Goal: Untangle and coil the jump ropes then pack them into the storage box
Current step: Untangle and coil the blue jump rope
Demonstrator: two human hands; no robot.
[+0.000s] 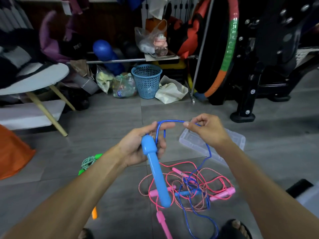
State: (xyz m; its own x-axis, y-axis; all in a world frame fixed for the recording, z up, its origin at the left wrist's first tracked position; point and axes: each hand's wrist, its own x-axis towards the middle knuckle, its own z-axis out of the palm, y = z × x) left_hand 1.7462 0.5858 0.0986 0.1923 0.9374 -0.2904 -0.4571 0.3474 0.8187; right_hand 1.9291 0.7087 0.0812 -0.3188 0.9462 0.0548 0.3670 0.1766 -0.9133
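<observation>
1. Head view shows the left hand point(143, 144) closed around the top of a blue handle point(156, 171), which hangs down and toward the camera, with a first loop of blue rope point(170, 121) draped over its fingers.
2. The right hand point(206, 130) pinches that same rope between thumb and forefinger, just beside the left fingertips; from there the rope drops to the floor.
3. To do this step well, I judge each new turn should match the first loop in size, laid flat on the left fingers, with the right hand sliding along the rope rather than yanking.
4. The free end runs into a tangle point(189, 188) of pink and blue ropes with pink handles, so pulling hard would likely tighten knots; easing slack out looks safer.
5. The clear storage box point(229, 144) lies open on the floor just behind the right hand, holding no rope yet.
6. A green-handled rope point(88, 163) sits coiled to the left, apart from the tangle.
7. The floor point(103, 121) is grey tile, flat and smooth.
8. Behind, the room is crowded: a blue basket point(146, 81), bags, a striped hoop point(227, 54) and black gym equipment.
</observation>
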